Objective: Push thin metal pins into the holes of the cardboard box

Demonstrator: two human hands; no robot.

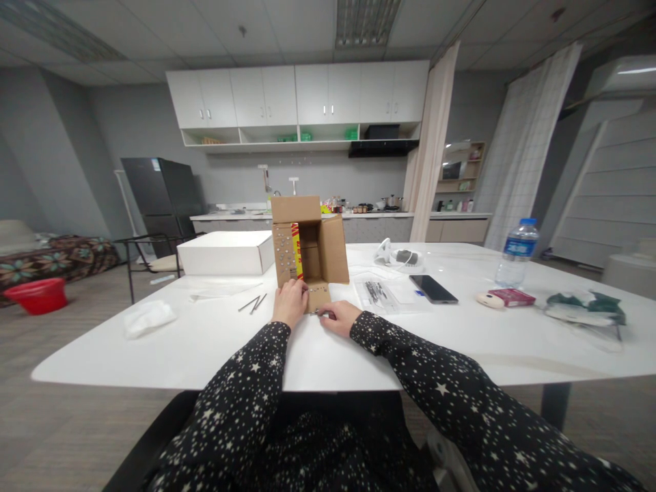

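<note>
An open cardboard box stands in front of me with its flaps spread. Its left flap and its lowered front flap carry many small shiny studs, and a yellow and red strip runs along the left flap. My left hand is closed at the left edge of the front flap, its fingertips on the cardboard. At the flap's near right corner, my right hand has its fingers pinched together. A small shiny bit shows by those fingertips, too small to name.
Left of the box lie several thin metal rods, a white tissue and a closed white carton. To the right are a clear bag of small dark pieces, a phone, a pink packet and a water bottle.
</note>
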